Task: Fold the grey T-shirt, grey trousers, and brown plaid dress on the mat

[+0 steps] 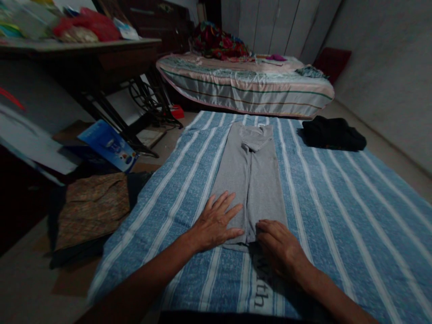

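Note:
A grey garment [251, 173], folded into a long narrow strip, lies lengthwise on a blue and white striped sheet [337, 202]. My left hand [216, 222] rests flat on the garment's near left corner, fingers spread. My right hand [278, 247] is at the near right corner with its fingers curled down onto the hem; whether they pinch the cloth is hidden.
A folded black cloth [332, 133] lies at the sheet's far right. A bed [246, 83] with piled clothes stands behind. To the left are a sewing-machine table [101, 58], a blue box [110, 145] and a patterned folded cloth [91, 207] on the floor.

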The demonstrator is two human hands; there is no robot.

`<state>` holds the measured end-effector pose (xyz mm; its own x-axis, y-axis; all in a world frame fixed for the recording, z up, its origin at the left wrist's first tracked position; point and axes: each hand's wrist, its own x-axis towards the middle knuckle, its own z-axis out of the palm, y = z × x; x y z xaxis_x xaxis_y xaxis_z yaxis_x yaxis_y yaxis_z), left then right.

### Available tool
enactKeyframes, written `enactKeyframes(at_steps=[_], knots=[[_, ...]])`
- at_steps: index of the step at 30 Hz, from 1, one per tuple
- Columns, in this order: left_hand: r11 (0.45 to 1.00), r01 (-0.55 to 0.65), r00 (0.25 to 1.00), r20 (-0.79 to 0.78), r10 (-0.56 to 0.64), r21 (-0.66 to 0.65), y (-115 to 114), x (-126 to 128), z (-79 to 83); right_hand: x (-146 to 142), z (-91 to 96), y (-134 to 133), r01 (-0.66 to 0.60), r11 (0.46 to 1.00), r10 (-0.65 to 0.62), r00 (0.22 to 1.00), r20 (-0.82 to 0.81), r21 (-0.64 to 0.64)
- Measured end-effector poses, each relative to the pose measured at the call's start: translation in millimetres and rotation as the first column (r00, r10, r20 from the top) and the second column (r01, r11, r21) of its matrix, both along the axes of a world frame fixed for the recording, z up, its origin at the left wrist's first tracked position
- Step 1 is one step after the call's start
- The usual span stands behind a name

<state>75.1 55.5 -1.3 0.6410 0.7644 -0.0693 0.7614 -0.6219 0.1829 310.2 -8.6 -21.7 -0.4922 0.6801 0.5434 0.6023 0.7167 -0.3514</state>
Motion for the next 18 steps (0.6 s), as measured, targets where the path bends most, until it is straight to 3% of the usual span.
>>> enactKeyframes(at_steps=[6,18], knots=[[1.0,-0.002,1.0,0.016,0.002,-0.008,0,1,-1.5,2,1.1,1,-0.048,0.999,0.046,0.993,0.113,0.014],[0.998,0.054,0.997,0.05,-0.055,0.02,-3,2,-1.3,-9,-8.4,-8,0.074,0.996,-0.08,0.992,0.098,0.055]])
